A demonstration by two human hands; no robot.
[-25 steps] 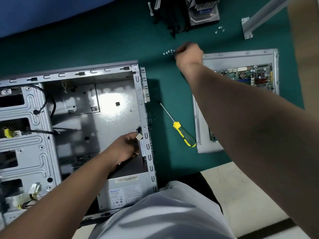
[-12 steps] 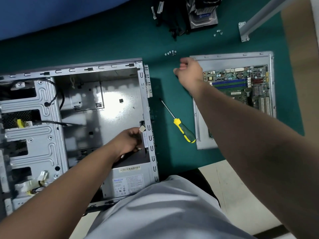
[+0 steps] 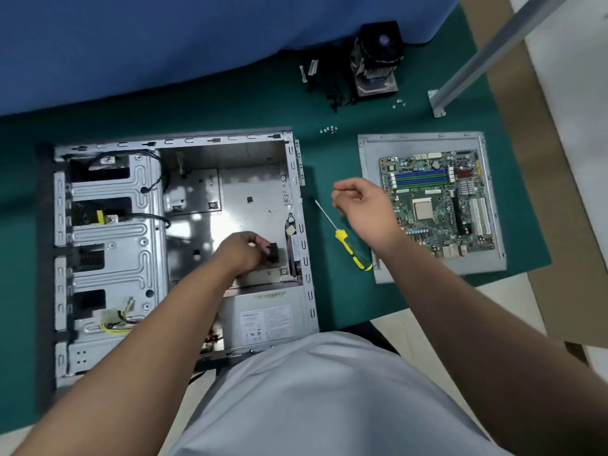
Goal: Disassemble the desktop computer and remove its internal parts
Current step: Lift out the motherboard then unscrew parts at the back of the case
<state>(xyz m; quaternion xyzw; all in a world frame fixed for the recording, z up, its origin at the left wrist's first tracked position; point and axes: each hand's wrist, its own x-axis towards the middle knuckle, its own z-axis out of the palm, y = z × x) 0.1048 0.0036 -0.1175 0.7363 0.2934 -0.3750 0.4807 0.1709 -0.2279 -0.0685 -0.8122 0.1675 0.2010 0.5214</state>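
Screwdriver [image 3: 345, 236]: lying on the worktop [image 3: 230, 106] just below-left of the right hand [image 3: 365, 210], which is hovering loosely curled, holding nothing; shaft pointing away, handle slanting nearer. Left hand [image 3: 245, 251] is gripping a black connector [image 3: 273, 253] inside the computer case [image 3: 306, 291], farther off.

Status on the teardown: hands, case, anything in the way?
Left hand inside case, pinching black connector above power supply. Right hand loosely curled, empty, over screwdriver. Motherboard already out. Nothing blocking.

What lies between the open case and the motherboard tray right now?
Head view: the screwdriver lies on the green mat, with the right hand above it.
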